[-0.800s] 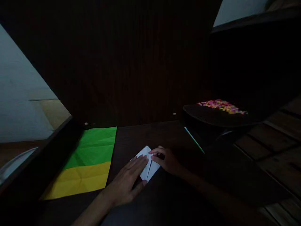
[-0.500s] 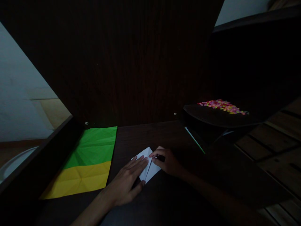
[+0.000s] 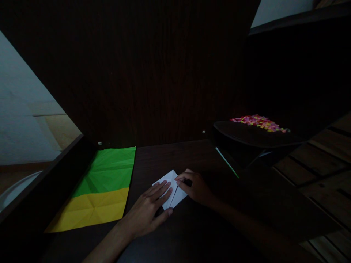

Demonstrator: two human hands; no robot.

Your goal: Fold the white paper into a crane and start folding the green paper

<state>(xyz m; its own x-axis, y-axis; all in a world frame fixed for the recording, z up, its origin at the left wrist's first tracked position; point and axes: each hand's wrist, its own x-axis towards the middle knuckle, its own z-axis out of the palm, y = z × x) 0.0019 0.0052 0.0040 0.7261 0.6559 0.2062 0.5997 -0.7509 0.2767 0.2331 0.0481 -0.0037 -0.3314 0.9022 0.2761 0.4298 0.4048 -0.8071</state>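
A small folded white paper [image 3: 169, 179] lies on the dark wooden desk [image 3: 175, 157]. My left hand [image 3: 149, 212] rests flat on the paper's left half, fingers spread. My right hand [image 3: 196, 187] presses its fingertips on the paper's right flap, close to the centre crease. Part of the paper is hidden under both hands.
A green sheet [image 3: 111, 170] overlaps a yellow sheet [image 3: 91, 210] at the desk's left. A dark tray [image 3: 255, 135] with several small colourful pieces [image 3: 259, 122] sits at the right, with a thin green-edged strip [image 3: 226, 162] below it. A dark back panel rises behind the desk.
My left hand has slid slightly back and left on the paper, and its fingers have spread. My right hand has hardly moved.
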